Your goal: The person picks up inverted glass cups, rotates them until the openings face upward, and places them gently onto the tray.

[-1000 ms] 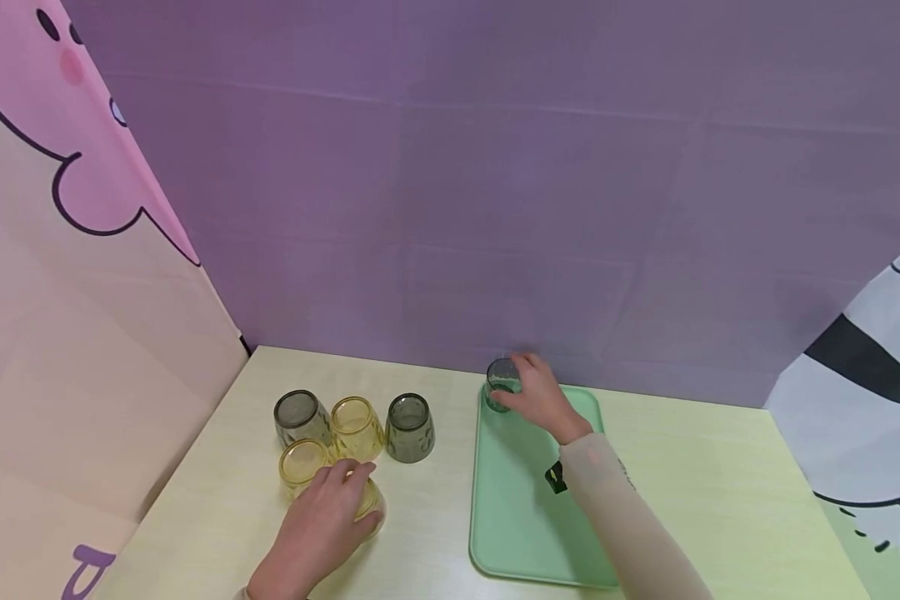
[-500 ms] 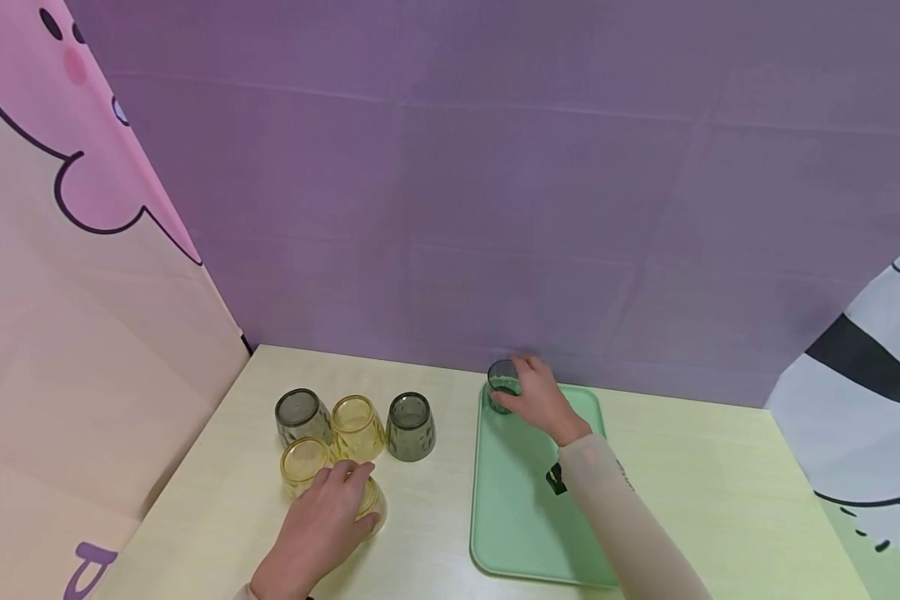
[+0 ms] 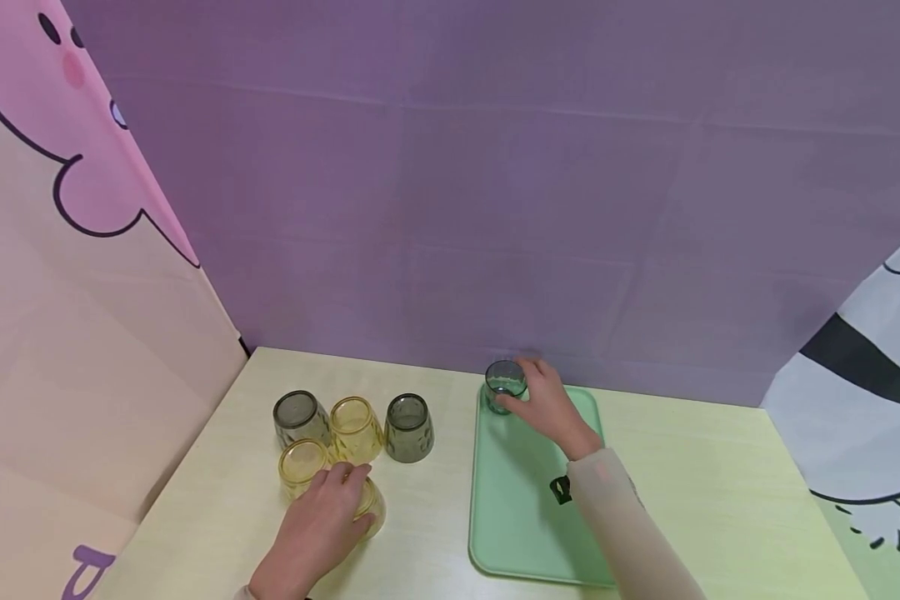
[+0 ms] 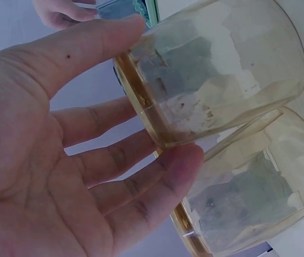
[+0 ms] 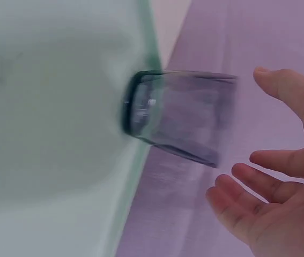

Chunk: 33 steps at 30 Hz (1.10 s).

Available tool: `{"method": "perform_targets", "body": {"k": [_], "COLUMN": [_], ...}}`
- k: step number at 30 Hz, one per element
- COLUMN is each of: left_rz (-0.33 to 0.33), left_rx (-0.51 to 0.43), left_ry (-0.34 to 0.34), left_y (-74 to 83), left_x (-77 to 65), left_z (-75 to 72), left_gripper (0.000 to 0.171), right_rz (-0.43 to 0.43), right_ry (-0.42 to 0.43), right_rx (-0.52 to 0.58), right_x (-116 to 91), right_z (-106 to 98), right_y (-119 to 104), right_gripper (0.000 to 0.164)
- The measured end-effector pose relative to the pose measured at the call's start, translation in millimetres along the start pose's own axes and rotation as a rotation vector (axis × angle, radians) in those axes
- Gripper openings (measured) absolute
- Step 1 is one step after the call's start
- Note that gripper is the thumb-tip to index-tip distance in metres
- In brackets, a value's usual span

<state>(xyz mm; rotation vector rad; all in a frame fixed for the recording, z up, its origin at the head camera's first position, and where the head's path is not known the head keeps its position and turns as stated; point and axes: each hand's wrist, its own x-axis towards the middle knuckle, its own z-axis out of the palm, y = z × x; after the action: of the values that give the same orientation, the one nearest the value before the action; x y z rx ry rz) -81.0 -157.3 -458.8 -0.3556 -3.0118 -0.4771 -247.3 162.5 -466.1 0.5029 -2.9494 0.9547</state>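
Observation:
At the far left corner of the green tray [image 3: 525,533] a clear grey glass [image 3: 499,380] stands upright. Close by on its right is my right hand [image 3: 551,408]; the right wrist view shows its fingers spread and apart from that glass [image 5: 181,115]. My left hand [image 3: 317,525] holds an upside-down yellow glass [image 3: 376,510] by its base, thumb on one side and fingers on the other. A second yellow glass [image 4: 248,193] sits right beside it in the left wrist view. The left hand covers part of both yellow glasses in the head view.
Behind the left hand, more glasses stand upside down: a grey one [image 3: 300,418], a yellow one [image 3: 356,432] and another grey one [image 3: 409,432]. A purple cloth wall [image 3: 450,208] rises at the table's back edge. The tray bears a dark printed mark [image 3: 560,489].
My right hand has let go of the grey glass and drawn slightly to the right. The glass stays on the tray corner. My left hand keeps its place on the yellow glass.

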Motion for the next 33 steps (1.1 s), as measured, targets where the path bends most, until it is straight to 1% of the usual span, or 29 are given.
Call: {"method": "perform_targets", "body": {"k": [5,10,15,18,25,29,33], "left_rz": [-0.005,-0.004,-0.002,-0.004,-0.01,-0.005,-0.005], "left_rx": [-0.007,-0.006,0.002,-0.001,-0.018,-0.013,-0.011], "left_ry": [-0.005,-0.008,-0.003,0.001,-0.014,-0.013,-0.016], "left_y": [-0.8,-1.1,-2.5,-2.9,-1.8,-1.4,-1.7], "left_x": [0.0,-0.1,-0.3,0.2,1.3,1.7,2.9], "left_z": [0.6,-0.3,-0.6,-0.4,-1.0,-1.5,-1.9], "left_gripper": [0.055,0.056,0.056,0.056,0.055,0.054,0.054], "right_rz": [-0.041,-0.092,-0.148,-0.166,-0.157,-0.161,-0.156], "right_ry": [0.058,0.12,0.173,0.188,0.206,0.224,0.224], "right_rx": [0.007,0.021,0.006,0.009,0.016,0.014,0.02], "right_x": [-16.6,-36.2,-53.6,-61.8,-87.1,-101.0,-110.6], "right_z": [-7.9,-14.7,-17.3,-18.1,-22.2,-22.9,-23.7], "right_y": [-10.7,-24.0,-35.2,-42.0,-56.8,-61.0,-63.1], "right_gripper": [0.074,0.075,0.075,0.075,0.073,0.072,0.074]}}
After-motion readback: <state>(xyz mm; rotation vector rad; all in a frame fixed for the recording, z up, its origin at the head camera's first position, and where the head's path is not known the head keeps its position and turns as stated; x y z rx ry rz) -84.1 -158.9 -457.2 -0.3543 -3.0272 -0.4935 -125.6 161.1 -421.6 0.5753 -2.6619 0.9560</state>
